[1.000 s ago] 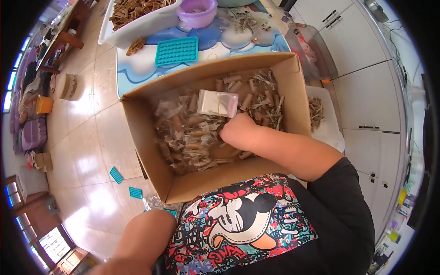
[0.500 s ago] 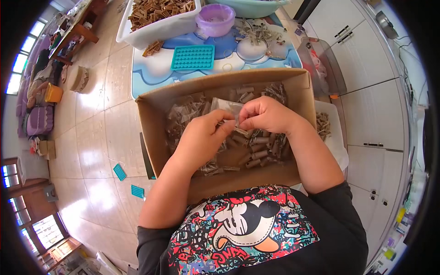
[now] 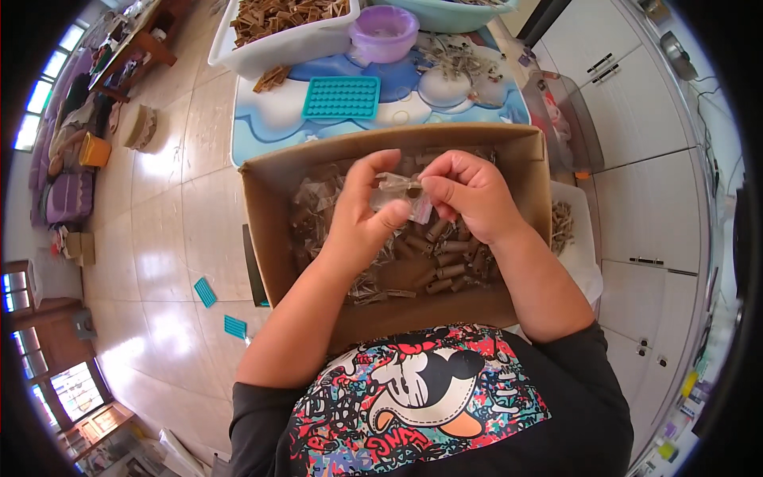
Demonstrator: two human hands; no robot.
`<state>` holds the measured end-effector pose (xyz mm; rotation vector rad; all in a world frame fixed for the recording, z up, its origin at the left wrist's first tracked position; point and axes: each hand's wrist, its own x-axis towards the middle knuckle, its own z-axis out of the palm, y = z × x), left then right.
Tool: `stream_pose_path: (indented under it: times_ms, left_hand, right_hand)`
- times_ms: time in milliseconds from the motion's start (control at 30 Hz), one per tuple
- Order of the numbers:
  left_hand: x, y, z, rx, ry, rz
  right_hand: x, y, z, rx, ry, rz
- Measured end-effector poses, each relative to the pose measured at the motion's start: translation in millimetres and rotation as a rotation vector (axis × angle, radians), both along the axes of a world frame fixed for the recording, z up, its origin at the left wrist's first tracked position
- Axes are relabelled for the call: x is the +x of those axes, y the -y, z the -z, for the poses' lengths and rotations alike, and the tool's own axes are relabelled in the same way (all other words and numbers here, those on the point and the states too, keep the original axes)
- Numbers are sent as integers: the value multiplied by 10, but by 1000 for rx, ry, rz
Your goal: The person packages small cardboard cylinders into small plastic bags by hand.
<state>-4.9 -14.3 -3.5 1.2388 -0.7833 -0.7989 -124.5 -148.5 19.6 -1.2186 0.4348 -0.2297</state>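
Small clear bag [image 3: 420, 210] sat mid-frame, held up over the cardboard box [image 3: 266, 222]; a brownish bit [image 3: 412, 191] showed at its upper part, though whether inside or behind the film couldn't be told. Right hand [image 3: 475, 203] pinched the bag's upper right edge between thumb and index finger. Left hand [image 3: 362, 215] came in from the left, thumb and index spread apart with the bag between them, thumb touching it; how firmly it gripped, can't tell. Step in hand looked like handling the bag at its edge; next move seemed to call for a steady left hold and a fine right pinch on thin film. Below, in the box: brown tubes [image 3: 451, 270] right of centre, clear packets [image 3: 314, 199] to the left. Upper centre, the cloud-patterned surface [image 3: 274, 131] carried a teal tray [image 3: 342, 98], white bin [image 3: 262, 60] of wooden pieces and purple bowl [image 3: 377, 48]. White container [image 3: 584, 238] with brown pieces stood right of the box.
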Motion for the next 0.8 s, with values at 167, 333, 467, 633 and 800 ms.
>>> stream_pose_path:
  times_ms: [167, 333, 467, 633, 800]
  left_hand:
    - [-25, 59, 156, 148, -313, 269]
    - [-97, 128, 123, 164, -340, 277]
    - [-49, 124, 217, 213, -323, 280]
    - [-108, 129, 166, 166, -534, 240]
    - [-195, 190, 142, 146, 696, -346]
  right_hand:
    - [-3, 10, 29, 104, 100, 107]
    - [-5, 36, 17, 156, 130, 148]
    - [2, 59, 6, 35, 118, 243]
    - [4, 84, -22, -95, 22, 327]
    - [8, 10, 8, 73, 72, 182]
